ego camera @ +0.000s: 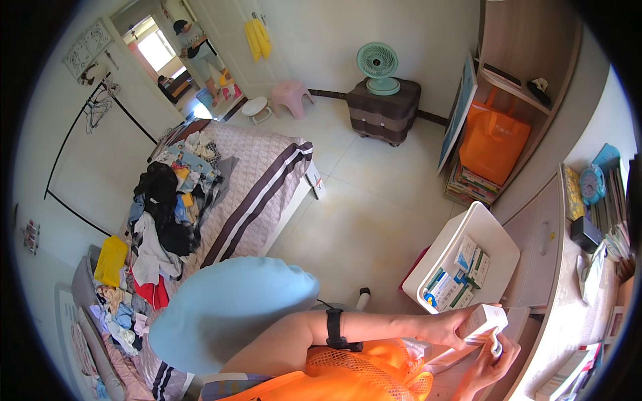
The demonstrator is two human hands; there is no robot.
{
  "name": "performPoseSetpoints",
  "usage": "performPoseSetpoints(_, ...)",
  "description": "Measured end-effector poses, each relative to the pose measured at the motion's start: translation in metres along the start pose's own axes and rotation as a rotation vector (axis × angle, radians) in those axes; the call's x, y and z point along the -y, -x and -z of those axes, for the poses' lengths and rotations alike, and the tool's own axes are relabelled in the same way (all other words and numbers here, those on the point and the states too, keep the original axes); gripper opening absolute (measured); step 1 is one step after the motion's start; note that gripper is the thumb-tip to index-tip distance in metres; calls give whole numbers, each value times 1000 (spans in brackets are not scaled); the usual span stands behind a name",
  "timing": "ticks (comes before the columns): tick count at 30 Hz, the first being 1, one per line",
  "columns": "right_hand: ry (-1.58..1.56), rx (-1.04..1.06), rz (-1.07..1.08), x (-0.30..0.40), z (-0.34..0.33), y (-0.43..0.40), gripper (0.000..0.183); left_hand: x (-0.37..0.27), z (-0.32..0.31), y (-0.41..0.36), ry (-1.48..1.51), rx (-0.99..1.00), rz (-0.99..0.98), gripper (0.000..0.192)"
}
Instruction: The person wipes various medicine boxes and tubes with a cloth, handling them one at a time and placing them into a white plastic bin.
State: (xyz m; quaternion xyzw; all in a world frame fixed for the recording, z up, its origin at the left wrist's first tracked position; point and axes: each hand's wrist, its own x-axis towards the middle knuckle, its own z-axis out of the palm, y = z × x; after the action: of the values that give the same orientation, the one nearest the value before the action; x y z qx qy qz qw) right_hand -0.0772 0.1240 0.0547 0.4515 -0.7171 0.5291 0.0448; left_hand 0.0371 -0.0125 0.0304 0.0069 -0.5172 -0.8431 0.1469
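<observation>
My left hand [444,329], with a black strap [335,328] around its forearm, grips a small white carton [485,321] over the open drawer area. My right hand [496,363] pinches a folded whitish cloth or tissue [496,345] against the carton's lower side. Just beyond my hands, a white plastic bin [469,213] stands tilted in view, with several medicine boxes [451,290] lying inside it. Below the carton, a pale drawer or box edge [446,357] is partly hidden by my hands and orange mesh vest [351,366].
To the right runs a desk [562,321] with books, a blue alarm clock [592,184] and papers. A light-blue chair back [235,311] is beside me. Clothes [165,210] cover part of the bed [261,170]. A person [195,45] stands at the doorway.
</observation>
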Motion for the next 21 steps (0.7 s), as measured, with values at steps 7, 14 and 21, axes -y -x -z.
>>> performPoseSetpoints(7,24,56,-85,-1,3,0,33,10,-4,2,-166,-37,-15,101)
performPoseSetpoints(14,66,116,61,4,1,-4,21,26,1,3,-42,-15,59,93)
performPoseSetpoints(21,46,209,257,22,-16,-22,29,-11,13,11,-21,-82,97,96)
